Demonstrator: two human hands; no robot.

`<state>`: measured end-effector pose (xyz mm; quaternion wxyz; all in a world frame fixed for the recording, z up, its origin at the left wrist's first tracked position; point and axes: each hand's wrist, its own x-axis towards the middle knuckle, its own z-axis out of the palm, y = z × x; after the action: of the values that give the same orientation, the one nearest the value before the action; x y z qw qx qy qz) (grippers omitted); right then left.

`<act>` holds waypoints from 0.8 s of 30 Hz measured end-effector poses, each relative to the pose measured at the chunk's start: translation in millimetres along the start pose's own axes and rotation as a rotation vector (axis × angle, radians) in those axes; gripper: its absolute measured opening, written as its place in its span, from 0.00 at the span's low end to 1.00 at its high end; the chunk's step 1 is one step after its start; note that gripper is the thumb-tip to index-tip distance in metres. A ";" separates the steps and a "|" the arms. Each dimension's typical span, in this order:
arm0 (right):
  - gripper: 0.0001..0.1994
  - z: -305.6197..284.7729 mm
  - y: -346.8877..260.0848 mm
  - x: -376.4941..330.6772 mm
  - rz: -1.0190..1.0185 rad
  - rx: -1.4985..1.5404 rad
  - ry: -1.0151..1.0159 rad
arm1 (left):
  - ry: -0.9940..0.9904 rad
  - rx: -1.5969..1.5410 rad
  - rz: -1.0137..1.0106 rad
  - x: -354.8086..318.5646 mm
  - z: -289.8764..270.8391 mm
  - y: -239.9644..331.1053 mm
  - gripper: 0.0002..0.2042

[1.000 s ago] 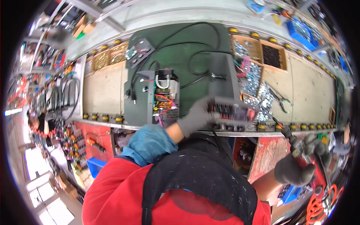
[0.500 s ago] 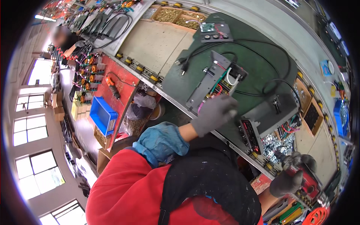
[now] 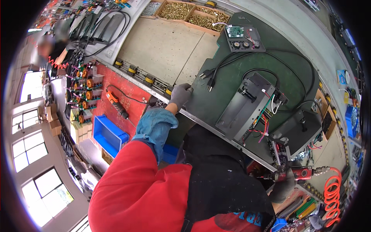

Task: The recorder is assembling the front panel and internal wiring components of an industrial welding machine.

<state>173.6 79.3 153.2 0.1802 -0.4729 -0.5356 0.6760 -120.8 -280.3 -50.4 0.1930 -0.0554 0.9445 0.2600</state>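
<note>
My left hand (image 3: 181, 96), in a grey glove, is closed at the left edge of the green board (image 3: 210, 98). To its right stands a dark grey metal housing (image 3: 241, 110) with coloured wires along its right side. Gripped in my gloved right hand (image 3: 283, 183) is a red air screwdriver (image 3: 301, 173), lying roughly level, its tail joined to an orange coiled hose (image 3: 331, 193). Just above that hand, a small black panel part (image 3: 279, 150) rests beside a second grey housing (image 3: 303, 129). The screwdriver's tip is hard to make out near the bench edge.
Black power cords (image 3: 288, 58) loop across the board behind the housings. A circuit board (image 3: 235, 31) sits on a bracket at the far side. Brass screws fill wooden trays (image 3: 184, 15). An orange-black electric tool (image 3: 116, 104) and a blue bin (image 3: 110, 135) lie left. People work at far left.
My left hand has left the first housing for the board's left edge. My right hand has swung the air screwdriver to point left beside the panel part. The whole view has shifted.
</note>
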 end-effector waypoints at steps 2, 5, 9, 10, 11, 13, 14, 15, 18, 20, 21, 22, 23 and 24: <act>0.22 7.3 9.1 -6.2 -0.026 -0.065 -0.002 | -0.145 -0.056 0.012 2.8 -3.7 -1.4 0.13; 0.19 18.3 32.0 -7.4 0.076 -0.070 0.081 | -0.215 -0.069 0.125 3.0 -6.8 0.6 0.14; 0.16 19.3 52.7 -8.9 0.131 -0.089 0.110 | -0.378 -0.171 0.118 1.4 6.2 3.4 0.13; 0.15 17.0 55.1 -10.8 0.152 -0.082 0.126 | -0.370 -0.165 0.123 1.7 11.2 4.2 0.13; 0.15 13.6 57.3 -12.6 0.149 -0.078 0.134 | -0.419 -0.191 0.109 3.7 16.8 6.1 0.12; 0.17 2.2 59.4 -18.1 0.037 -0.124 0.097 | -0.491 -0.214 0.109 8.5 28.4 13.3 0.12; 0.17 -3.8 61.7 -20.6 0.047 -0.127 0.119 | -0.293 -0.098 0.252 13.1 33.1 18.4 0.12; 0.18 -11.7 65.5 -21.1 -0.034 -0.100 0.144 | -0.100 0.030 0.360 14.5 40.5 26.7 0.12; 0.20 -51.5 71.5 -24.3 -0.090 0.002 0.282 | -0.053 0.449 0.356 9.1 65.2 53.3 0.25; 0.20 -87.5 78.3 -26.5 -0.143 0.001 0.327 | -0.131 0.392 0.321 8.3 72.1 62.1 0.21; 0.17 -104.9 85.4 -26.1 -0.143 -0.004 0.393 | -0.136 0.410 0.329 9.0 72.8 62.1 0.16; 0.17 -123.4 93.7 -25.2 -0.123 0.001 0.431 | -0.115 0.432 0.324 9.0 74.4 62.4 0.11; 0.15 -143.3 103.0 -23.4 -0.047 0.046 0.559 | -0.112 0.417 0.334 10.3 73.5 59.5 0.08; 0.13 -163.8 114.1 -22.5 0.013 0.084 0.669 | -0.097 0.422 0.338 11.0 73.4 57.7 0.07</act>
<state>351.0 111.8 64.5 0.3609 -0.6642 -0.4153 0.5061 -118.1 -193.2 -85.6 0.1992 0.1571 0.9632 0.0883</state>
